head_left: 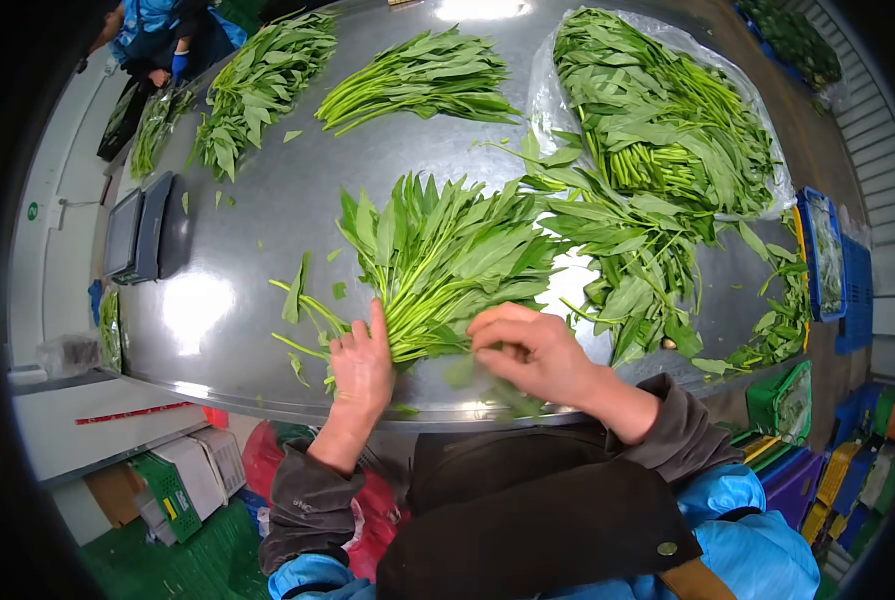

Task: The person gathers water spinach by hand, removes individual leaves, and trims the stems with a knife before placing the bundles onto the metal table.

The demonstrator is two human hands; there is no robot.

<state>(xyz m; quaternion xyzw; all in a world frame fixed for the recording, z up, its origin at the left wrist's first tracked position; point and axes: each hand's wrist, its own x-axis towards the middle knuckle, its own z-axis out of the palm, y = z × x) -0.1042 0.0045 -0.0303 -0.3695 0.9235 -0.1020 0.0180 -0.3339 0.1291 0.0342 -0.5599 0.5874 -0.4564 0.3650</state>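
Observation:
A bunch of leafy greens that looks like water spinach lies near the front edge of the table, leaves fanned away from me. My left hand is closed at the stem ends on its left side, the index finger pointing up along the stems. Just right of the bunch, my right hand has its fingers curled in a pinch. A motion-blurred leaf hangs below those fingers and seems held by them. A few loose stems stick out left of my left hand.
Loose greens spread to the right, beside a big heap on a clear plastic bag. Further bunches lie at the back. A dark scale display stands at left. Behind it works another person with a blue glove. Blue crates stand right.

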